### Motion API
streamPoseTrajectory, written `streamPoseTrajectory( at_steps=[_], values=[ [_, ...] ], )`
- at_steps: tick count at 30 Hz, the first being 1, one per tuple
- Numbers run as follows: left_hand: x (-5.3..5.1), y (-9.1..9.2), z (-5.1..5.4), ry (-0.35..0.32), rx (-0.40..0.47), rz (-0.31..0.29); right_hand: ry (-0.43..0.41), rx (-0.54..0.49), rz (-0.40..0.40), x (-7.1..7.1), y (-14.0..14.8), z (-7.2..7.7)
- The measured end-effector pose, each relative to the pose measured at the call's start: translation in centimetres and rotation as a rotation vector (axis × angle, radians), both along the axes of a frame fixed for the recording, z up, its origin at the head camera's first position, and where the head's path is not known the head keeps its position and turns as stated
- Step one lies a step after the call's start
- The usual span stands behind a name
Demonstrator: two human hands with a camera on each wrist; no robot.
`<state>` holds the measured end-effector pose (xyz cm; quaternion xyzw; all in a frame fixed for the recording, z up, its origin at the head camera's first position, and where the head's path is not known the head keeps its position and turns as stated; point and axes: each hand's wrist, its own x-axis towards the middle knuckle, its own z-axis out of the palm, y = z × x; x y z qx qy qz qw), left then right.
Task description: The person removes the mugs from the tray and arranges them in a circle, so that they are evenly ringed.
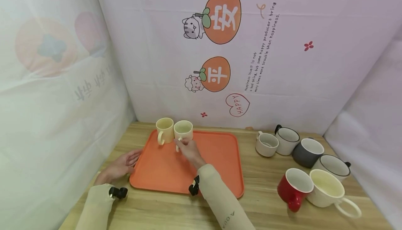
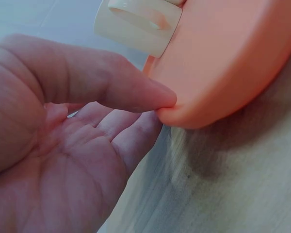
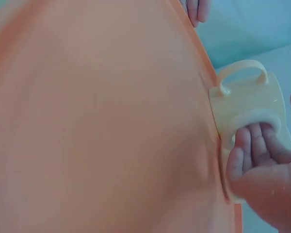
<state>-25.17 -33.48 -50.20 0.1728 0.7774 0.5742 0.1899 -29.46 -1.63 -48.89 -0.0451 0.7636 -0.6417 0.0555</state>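
Note:
An orange tray (image 1: 216, 160) lies on the wooden table. Two mugs stand upright side by side at its back left: a pale yellow mug (image 1: 165, 132) and a cream mug (image 1: 187, 132). My right hand (image 1: 190, 151) holds the cream mug by its handle; in the right wrist view the fingers (image 3: 256, 145) curl at the handle and the thumb stands apart. At the tray's left edge is my left hand (image 1: 120, 165). In the left wrist view its thumb (image 2: 150, 97) presses on the rim, with the fingers at the outer side, pinching the tray's edge.
To the right stand several more mugs: a small white mug (image 1: 267, 145), a white one with black handle (image 1: 287, 142), a dark grey one (image 1: 306, 156), a black-rimmed one (image 1: 329, 170), a red one (image 1: 289, 190) and a large cream one (image 1: 325, 197). Printed cloth (image 1: 163, 83) hangs behind.

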Motion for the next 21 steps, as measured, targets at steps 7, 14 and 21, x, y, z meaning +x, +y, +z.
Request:
streamPoseTrajectory(
  at_steps=[7,14,21],
  values=[
    [-0.1,0.0,-0.1,-0.026,0.005,0.002,-0.175,-0.132,0.011,0.1,1.2,0.7],
    [-0.1,-0.2,-0.2,-0.025,-0.003,0.006,-0.282,-0.254,-0.020,1.3,1.9,1.1],
    [-0.1,-0.1,-0.2,-0.023,-0.006,0.013,-0.294,-0.322,-0.012,4.2,3.3,1.5]
  ],
)
